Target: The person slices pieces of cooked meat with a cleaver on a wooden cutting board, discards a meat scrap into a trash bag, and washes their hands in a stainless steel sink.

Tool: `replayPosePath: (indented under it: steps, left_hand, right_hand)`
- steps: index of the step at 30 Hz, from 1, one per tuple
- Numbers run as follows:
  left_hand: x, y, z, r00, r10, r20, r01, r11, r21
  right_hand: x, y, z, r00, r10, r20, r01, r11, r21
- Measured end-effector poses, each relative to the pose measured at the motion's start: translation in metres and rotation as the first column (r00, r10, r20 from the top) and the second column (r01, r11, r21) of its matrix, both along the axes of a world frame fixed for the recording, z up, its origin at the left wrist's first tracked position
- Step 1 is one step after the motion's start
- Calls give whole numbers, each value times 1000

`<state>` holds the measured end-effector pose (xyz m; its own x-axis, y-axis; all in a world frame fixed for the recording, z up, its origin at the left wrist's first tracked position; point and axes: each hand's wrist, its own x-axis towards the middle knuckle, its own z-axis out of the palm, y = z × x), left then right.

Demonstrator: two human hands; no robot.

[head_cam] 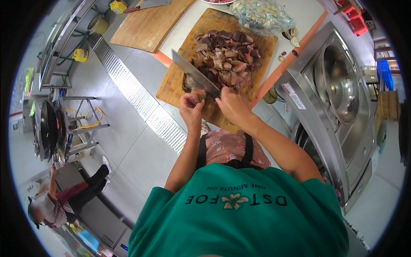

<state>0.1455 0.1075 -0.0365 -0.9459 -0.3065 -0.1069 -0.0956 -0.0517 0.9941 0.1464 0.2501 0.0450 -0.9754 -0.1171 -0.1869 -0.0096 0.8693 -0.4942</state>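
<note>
A wooden cutting board [212, 110] lies before me at the table's near end. Sliced dark meat [229, 57] is heaped over its far half. My right hand [233, 104] grips a broad-bladed cleaver [196, 72] by the handle, its blade angled up to the left above the board. Just left of the blade, my left hand [191, 107] pinches a small piece of meat [198, 94] between thumb and fingers. A darker chunk [187, 84] rests on the board beyond that hand, partly behind the cleaver.
A plastic bag of peeled garlic [261, 16] touches the board's far edge. Another wooden board [151, 27] overhangs the table [314, 8], with a second cleaver [151, 4] on it. At right stands a steel wok range [340, 86]. A person [61, 202] works at the left.
</note>
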Motion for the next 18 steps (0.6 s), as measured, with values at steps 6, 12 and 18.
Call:
replayPosePath:
  steps: [6,12,18]
  left_hand:
    - [-1,-1,5,999,36,24,-39,993,111]
    - [0,4,3,1000,-9,-24,10,1000,13]
    - [21,7,22,983,-151,-99,120,956,-269]
  right_hand:
    - [2,10,2,996,-46,75,50,997,-61]
    - [41,17,11,986,-11,164,11,1000,0]
    - [-1,-4,1,999,-18,-32,14,993,-114]
